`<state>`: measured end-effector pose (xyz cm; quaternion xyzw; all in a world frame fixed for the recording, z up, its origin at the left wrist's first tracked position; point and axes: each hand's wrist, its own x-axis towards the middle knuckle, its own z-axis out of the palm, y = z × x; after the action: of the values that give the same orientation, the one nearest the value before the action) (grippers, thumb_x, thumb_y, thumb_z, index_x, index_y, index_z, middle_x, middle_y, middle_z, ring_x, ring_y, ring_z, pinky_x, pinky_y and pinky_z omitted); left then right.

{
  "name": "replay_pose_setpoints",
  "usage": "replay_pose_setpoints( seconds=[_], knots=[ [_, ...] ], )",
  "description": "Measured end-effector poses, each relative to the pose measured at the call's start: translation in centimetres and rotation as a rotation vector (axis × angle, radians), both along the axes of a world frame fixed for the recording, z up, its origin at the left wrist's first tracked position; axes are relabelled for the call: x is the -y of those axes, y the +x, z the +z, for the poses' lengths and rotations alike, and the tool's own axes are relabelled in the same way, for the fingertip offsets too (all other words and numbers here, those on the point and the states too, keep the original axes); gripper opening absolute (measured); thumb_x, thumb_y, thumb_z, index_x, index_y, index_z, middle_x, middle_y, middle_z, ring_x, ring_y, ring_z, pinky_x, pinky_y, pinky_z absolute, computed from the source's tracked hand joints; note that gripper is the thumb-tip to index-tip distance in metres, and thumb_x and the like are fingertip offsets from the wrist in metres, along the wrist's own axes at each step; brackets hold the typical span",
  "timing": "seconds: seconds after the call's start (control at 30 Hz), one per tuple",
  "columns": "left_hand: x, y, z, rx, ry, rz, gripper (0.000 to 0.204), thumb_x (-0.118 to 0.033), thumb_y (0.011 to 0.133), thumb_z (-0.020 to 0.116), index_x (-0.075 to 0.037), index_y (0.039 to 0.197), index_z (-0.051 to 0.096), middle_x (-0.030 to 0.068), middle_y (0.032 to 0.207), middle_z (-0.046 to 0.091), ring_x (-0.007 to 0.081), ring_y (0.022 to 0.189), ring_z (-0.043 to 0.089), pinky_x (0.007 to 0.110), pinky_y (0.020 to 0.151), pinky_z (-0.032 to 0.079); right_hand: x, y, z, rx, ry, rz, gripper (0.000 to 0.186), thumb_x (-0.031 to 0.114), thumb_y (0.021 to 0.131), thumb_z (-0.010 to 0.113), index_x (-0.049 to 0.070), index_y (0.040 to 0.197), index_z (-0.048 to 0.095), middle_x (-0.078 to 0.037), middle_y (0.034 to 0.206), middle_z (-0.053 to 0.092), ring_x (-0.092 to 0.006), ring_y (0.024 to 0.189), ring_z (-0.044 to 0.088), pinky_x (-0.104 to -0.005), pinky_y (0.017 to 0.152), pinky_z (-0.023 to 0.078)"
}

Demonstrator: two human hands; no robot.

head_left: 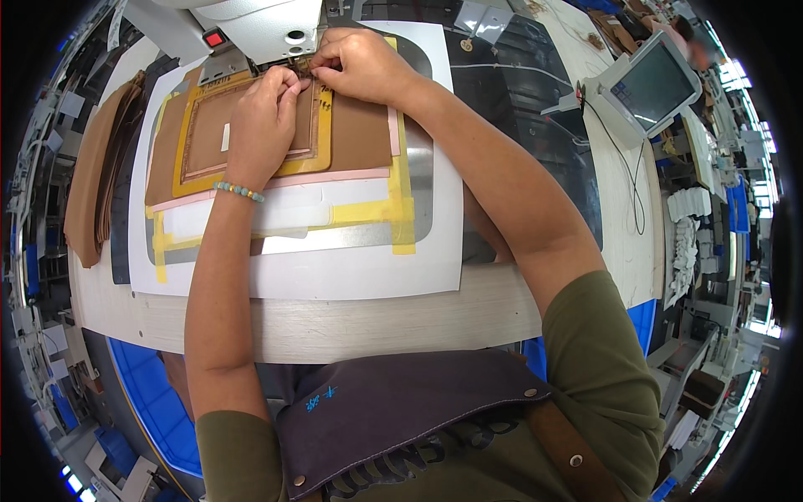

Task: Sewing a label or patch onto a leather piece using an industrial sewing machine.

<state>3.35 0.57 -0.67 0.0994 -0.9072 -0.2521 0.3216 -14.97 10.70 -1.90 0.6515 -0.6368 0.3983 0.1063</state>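
Note:
Both of my hands meet beneath the white sewing machine head (259, 29), close to its needle area. My left hand (266, 113) is closed in a pinch over the yellow-edged frame (324, 138), its thumb and forefinger near the frame's far edge. My right hand (364, 67) pinches just to the right of it, fingers curled. What either pinch holds is too small to make out. Under the frame lies a brown sheet (364, 134), set on a white board (435, 268) with yellow tape (401, 213) and a pink strip along its edges.
Stacked brown pieces (100, 167) lie at the left of the pale table (393, 322). A control screen (657, 84) on a white stand is at the far right, its cable hanging down. Blue bins (150, 393) sit below the table edge.

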Motion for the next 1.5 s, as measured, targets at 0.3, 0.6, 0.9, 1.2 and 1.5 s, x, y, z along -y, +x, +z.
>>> replay_pose_setpoints(
  seconds=[0.3, 0.6, 0.9, 1.2, 1.5],
  knots=[
    [-0.1, 0.1, 0.1, 0.01, 0.003, 0.011, 0.005, -0.006, 0.098, 0.059, -0.002, 0.098, 0.057, 0.0144, 0.094, 0.075, 0.034, 0.089, 0.072, 0.043, 0.076, 0.054, -0.1, -0.4, -0.1, 0.114, 0.036, 0.046, 0.019, 0.013, 0.084, 0.075, 0.002, 0.1, 0.079, -0.011, 0.092, 0.072, -0.0246, 0.082, 0.069, -0.0331, 0.076, 0.055],
    [0.0, 0.0, -0.1, -0.023, -0.014, -0.014, 0.005, -0.006, 0.098, 0.059, -0.002, 0.097, 0.057, 0.0143, 0.094, 0.075, 0.0346, 0.089, 0.071, 0.043, 0.076, 0.054, 0.0, 0.2, 0.1, 0.107, 0.083, -0.037, 0.02, 0.019, 0.082, 0.071, 0.007, 0.095, 0.082, -0.012, 0.097, 0.074, -0.0309, 0.09, 0.071, -0.0396, 0.083, 0.057],
    [0.1, 0.2, -0.1, -0.01, -0.033, -0.004, 0.005, -0.007, 0.098, 0.058, -0.002, 0.098, 0.057, 0.0145, 0.095, 0.072, 0.0358, 0.091, 0.069, 0.044, 0.076, 0.053, 0.0, 0.5, 0.5, -0.11, 0.027, -0.057, 0.019, 0.017, 0.084, 0.073, 0.002, 0.093, 0.079, -0.013, 0.091, 0.072, -0.0306, 0.082, 0.071, -0.0396, 0.076, 0.058],
    [0.2, 0.1, -0.3, -0.03, -0.029, -0.009, 0.005, -0.007, 0.098, 0.059, -0.002, 0.099, 0.057, 0.0143, 0.094, 0.072, 0.0362, 0.091, 0.069, 0.044, 0.076, 0.053, -0.2, 0.7, 0.7, -0.021, 0.1, -0.067, 0.018, 0.016, 0.083, 0.074, 0.002, 0.092, 0.079, -0.014, 0.091, 0.072, -0.0305, 0.084, 0.071, -0.0384, 0.078, 0.057],
    [0.1, 0.2, -0.2, -0.032, -0.014, -0.014, 0.006, -0.007, 0.098, 0.059, -0.002, 0.099, 0.058, 0.0141, 0.094, 0.073, 0.0351, 0.092, 0.07, 0.044, 0.076, 0.053, -0.2, -0.6, 0.6, 0.19, 0.14, 0.04, 0.019, 0.014, 0.086, 0.076, 0.006, 0.103, 0.08, -0.008, 0.095, 0.071, -0.0194, 0.087, 0.068, -0.0305, 0.08, 0.054]
  ],
)
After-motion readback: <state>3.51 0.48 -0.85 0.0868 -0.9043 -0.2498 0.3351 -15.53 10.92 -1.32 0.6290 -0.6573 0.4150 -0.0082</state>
